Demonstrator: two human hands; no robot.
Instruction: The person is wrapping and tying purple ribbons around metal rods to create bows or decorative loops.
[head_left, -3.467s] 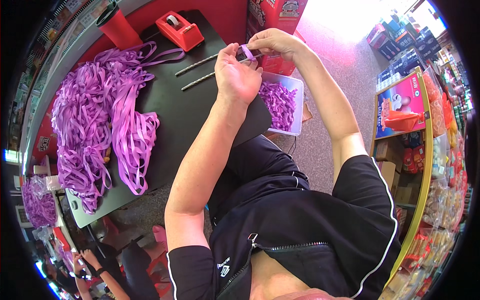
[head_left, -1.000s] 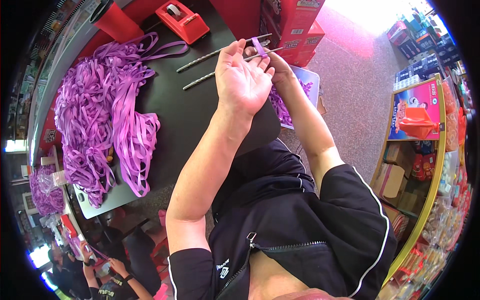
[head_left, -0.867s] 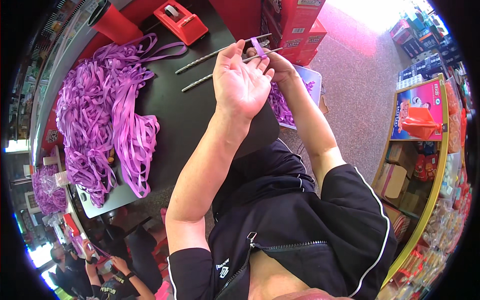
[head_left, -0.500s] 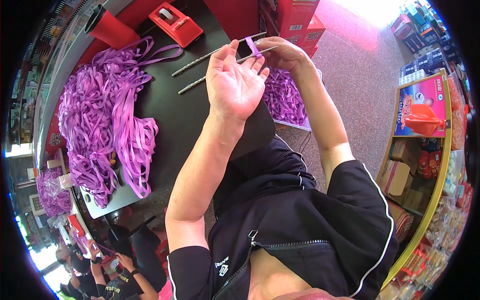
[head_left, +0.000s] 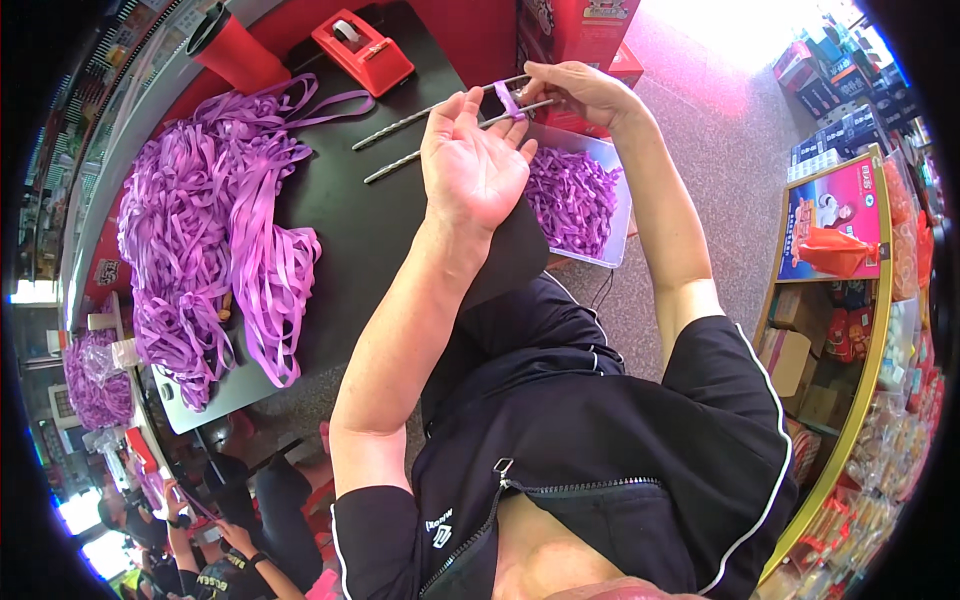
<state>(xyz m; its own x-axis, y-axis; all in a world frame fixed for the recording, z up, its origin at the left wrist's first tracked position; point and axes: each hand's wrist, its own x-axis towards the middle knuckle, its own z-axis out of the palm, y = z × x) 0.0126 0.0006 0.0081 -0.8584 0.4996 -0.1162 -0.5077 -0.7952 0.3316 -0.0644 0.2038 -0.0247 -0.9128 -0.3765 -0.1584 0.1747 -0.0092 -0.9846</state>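
Observation:
Two thin twisted metal rods (head_left: 400, 130) stick out over the dark table, side by side. Near their right ends a short piece of purple ribbon (head_left: 506, 100) spans both. My left hand (head_left: 478, 165) is palm up with its fingers spread; the rods pass behind it, and its fingertips lie close to the ribbon. At the rod ends is my right hand (head_left: 590, 95), its fingers bent together beside the ribbon; what they pinch is hidden. Below it, a pale plastic bin (head_left: 618, 245) holds many short purple ribbon pieces (head_left: 572, 200).
A big heap of long purple ribbons (head_left: 185, 230) covers the table's left side. Behind it stand a red cup (head_left: 235, 50) and a red tape dispenser (head_left: 362, 55). Red boxes (head_left: 590, 35) rise beyond my right hand. Shelves of goods (head_left: 850, 270) line the right. People sit at lower left.
My right hand has shifted slightly right, its fingers moving off the ribbon toward the rod ends. My left hand keeps nearly the same pose. More of the bin shows now.

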